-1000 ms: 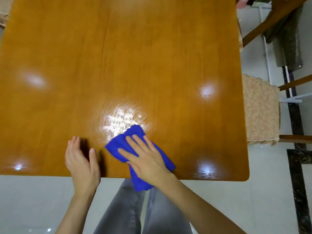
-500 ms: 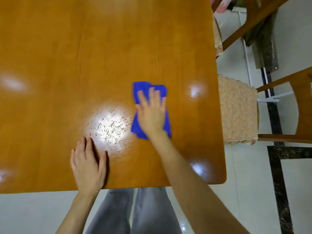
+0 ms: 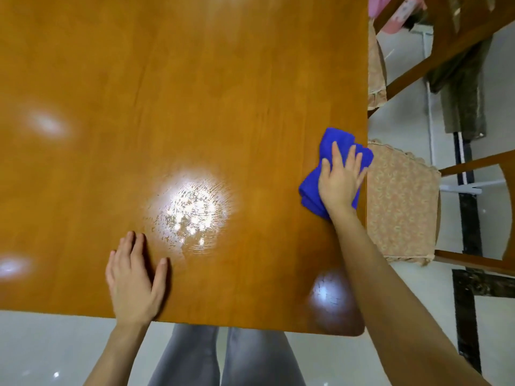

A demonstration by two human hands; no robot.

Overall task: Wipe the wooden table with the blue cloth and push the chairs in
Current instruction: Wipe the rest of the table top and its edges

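Blue cloth has swept from near-centre out to the tabletop's right edge. Right hand presses it, fingers straight. Left hand flat at near edge, holding nothing. Right side now wiped; chair not yet pushed in.
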